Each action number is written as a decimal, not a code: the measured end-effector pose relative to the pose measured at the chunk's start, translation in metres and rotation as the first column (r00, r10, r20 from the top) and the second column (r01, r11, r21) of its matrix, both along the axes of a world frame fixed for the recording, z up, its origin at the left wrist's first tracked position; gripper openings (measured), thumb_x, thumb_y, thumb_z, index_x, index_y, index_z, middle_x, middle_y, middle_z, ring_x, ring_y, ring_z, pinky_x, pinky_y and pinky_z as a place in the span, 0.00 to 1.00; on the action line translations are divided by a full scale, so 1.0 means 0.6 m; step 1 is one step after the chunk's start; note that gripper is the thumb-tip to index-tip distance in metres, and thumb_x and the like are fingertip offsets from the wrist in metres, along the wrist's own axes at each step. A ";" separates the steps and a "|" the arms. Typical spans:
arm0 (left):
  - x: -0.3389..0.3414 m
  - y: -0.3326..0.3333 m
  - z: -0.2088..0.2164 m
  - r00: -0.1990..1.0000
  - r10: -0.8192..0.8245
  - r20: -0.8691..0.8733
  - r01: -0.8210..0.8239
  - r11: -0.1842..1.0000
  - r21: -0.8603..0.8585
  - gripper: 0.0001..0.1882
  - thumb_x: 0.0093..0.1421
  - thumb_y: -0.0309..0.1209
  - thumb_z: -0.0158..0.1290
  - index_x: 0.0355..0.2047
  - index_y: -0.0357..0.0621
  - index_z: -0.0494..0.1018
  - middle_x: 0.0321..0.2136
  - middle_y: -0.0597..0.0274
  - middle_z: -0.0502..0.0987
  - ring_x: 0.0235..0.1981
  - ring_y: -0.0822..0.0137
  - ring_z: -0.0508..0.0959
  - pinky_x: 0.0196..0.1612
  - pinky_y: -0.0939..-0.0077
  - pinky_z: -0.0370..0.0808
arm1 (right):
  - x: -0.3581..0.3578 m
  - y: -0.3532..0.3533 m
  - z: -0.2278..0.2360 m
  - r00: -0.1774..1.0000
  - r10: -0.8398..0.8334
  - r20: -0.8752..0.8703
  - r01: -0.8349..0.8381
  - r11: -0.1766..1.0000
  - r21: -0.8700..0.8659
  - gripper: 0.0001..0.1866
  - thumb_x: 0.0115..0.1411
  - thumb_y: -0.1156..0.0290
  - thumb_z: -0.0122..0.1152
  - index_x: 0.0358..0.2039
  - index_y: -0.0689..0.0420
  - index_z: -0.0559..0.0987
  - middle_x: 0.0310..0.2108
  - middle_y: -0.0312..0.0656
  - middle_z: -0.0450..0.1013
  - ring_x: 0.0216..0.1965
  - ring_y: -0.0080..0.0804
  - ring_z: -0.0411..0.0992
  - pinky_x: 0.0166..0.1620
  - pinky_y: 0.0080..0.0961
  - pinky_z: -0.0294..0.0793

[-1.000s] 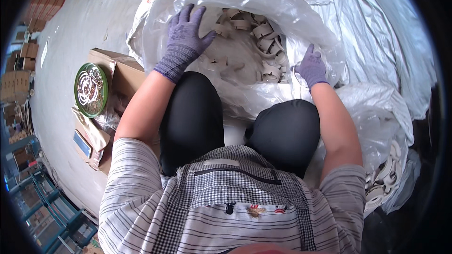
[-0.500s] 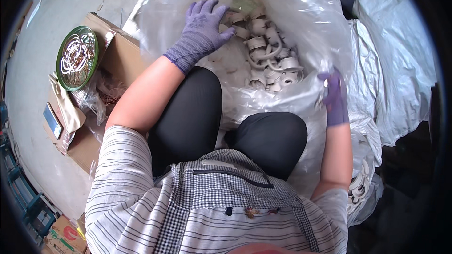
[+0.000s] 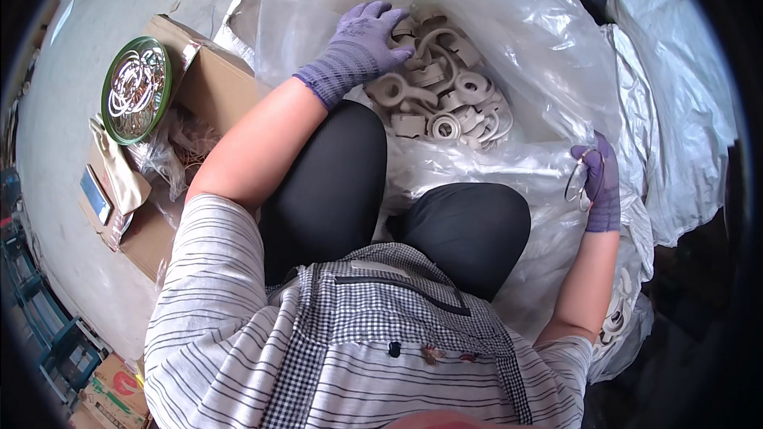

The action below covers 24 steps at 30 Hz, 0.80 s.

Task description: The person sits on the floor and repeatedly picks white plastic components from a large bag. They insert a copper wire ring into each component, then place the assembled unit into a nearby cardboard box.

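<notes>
A large clear plastic bag [image 3: 548, 40] gapes in front of my knees, with a pile of off-white moulded parts [image 3: 445, 87], some ring-shaped and some hooked, at its bottom. My left hand [image 3: 367, 41], in a purple knit glove, is open at the pile's upper left edge. Its fingers are apart and the thumb lies over the parts; whether it touches them I cannot tell. At the bag's right side my right hand [image 3: 602, 183], gloved alike, is closed on thin wire rings [image 3: 575, 179] that hang from its fingers. Its fingertips are next to the bag's plastic.
On a cardboard box [image 3: 211, 83] at the left stands a green-rimmed bowl [image 3: 111, 119] of metal rings. Beside it lie pale gloves [image 3: 119, 171] and a blue flat object [image 3: 95, 195]. Silvery sacks [image 3: 675, 111] are at the right, with more off-white parts [image 3: 616, 314] below them.
The white parts have shifted and lie differently. My left hand has moved slightly right over the pile. My right hand has moved right and down with the wire rings, alongside the bag.
</notes>
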<state>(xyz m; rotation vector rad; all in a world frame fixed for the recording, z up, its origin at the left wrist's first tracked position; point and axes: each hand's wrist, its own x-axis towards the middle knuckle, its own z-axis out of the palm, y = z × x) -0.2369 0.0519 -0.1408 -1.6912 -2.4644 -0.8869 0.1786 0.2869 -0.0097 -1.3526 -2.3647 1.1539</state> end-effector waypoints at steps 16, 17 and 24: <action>0.127 0.227 -0.117 0.816 -0.566 0.112 0.440 0.484 -0.756 0.35 0.55 0.39 0.61 0.65 0.55 0.70 0.59 0.52 0.73 0.58 0.49 0.77 0.59 0.57 0.75 | -0.082 -0.311 -0.059 0.362 -0.332 -0.871 -0.174 0.894 -0.413 0.11 0.75 0.68 0.42 0.44 0.58 0.74 0.28 0.37 0.67 0.15 0.15 0.54 0.19 0.17 0.59; 0.131 0.247 -0.147 0.808 -0.580 0.101 0.430 0.464 -0.775 0.35 0.55 0.35 0.60 0.65 0.54 0.69 0.62 0.52 0.71 0.58 0.48 0.77 0.58 0.55 0.76 | -0.084 -0.312 -0.066 0.331 -0.405 -0.852 -0.181 0.859 -0.479 0.13 0.76 0.67 0.40 0.43 0.57 0.74 0.27 0.38 0.67 0.14 0.16 0.54 0.19 0.18 0.59; 0.142 0.273 -0.357 0.916 -0.394 0.082 0.342 0.655 -0.673 0.37 0.55 0.32 0.61 0.66 0.50 0.66 0.62 0.51 0.70 0.58 0.48 0.76 0.58 0.52 0.75 | -0.064 -0.302 -0.072 0.275 -0.607 -0.745 -0.266 0.697 -0.666 0.18 0.78 0.64 0.34 0.41 0.57 0.74 0.28 0.44 0.70 0.10 0.18 0.52 0.16 0.20 0.60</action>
